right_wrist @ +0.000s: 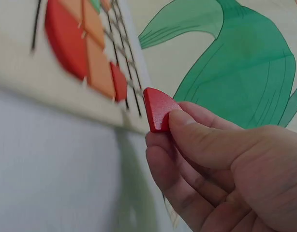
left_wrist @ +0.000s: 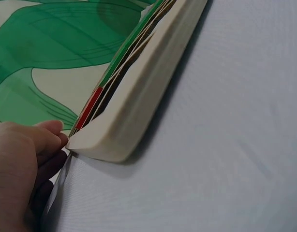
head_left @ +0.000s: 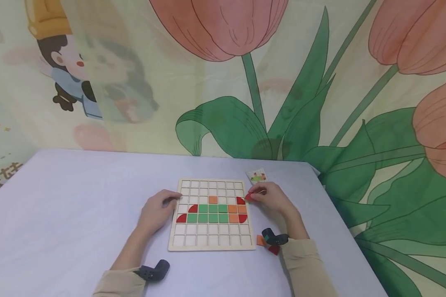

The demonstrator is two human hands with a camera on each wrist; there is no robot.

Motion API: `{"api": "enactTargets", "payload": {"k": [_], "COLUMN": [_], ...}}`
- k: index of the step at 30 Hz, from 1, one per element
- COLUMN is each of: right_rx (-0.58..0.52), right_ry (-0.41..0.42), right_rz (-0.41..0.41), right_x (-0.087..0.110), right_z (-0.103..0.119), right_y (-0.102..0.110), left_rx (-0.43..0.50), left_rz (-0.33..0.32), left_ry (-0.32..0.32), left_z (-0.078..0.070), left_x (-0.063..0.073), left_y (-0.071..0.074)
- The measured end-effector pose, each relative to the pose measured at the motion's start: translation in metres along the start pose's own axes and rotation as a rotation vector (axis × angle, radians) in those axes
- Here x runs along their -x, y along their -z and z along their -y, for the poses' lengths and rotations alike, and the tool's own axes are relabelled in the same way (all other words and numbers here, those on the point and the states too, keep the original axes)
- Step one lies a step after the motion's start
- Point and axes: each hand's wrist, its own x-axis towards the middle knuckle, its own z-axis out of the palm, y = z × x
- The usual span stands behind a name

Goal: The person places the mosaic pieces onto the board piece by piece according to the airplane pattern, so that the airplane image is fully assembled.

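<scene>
A wooden grid board [head_left: 212, 248] lies flat on the table. Green squares [head_left: 212, 218], orange squares [head_left: 233, 218] and red quarter-circles [head_left: 193, 208] fill some of its cells. At the board's right edge my right hand [head_left: 273, 199] pinches another red quarter-circle piece [right_wrist: 158, 108] between thumb and fingers, held up apart from the board in the right wrist view. My left hand [head_left: 157, 211] touches the left rim with its fingertips, fingers relaxed; the left wrist view shows those fingers [left_wrist: 51, 135] beside the board's edge.
A small picture card [head_left: 257, 176] lies behind the board's far right corner. A loose orange square [head_left: 261, 240] and red pieces [head_left: 274, 249] lie by my right wrist, partly hidden by the wrist camera. The white-covered table [head_left: 78, 206] ends at a flower-patterned backdrop [head_left: 223, 123].
</scene>
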Motion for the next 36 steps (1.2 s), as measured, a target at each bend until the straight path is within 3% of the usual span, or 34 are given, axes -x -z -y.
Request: {"api": "enactTargets", "payload": {"k": [12, 17, 25, 31, 36], "right_rx": [-0.113, -0.109, -0.105, -0.062, -0.060], "right_ry": [0.005, 0.075, 0.060, 0.099, 0.084], "right_rz": [-0.066, -0.069, -0.109, -0.103, -0.108], "right_x": [-0.027, -0.034, -0.030, -0.032, -0.033], "right_z": [0.052, 0.067, 0.068, 0.069, 0.068], "right_y": [-0.040, -0.056, -0.074, -0.081, -0.084], "left_rx": [0.007, 0.010, 0.020, -0.006, -0.014], "left_rz": [-0.023, -0.037, -0.016, -0.037, -0.029], "left_ry": [0.021, 0.018, -0.004, -0.014, -0.011], "left_z": [0.007, 0.008, 0.002, 0.000, 0.002], "left_x": [0.001, 0.003, 0.003, 0.001, -0.001], "left_y": [0.001, 0.000, -0.007, -0.005, -0.005]}}
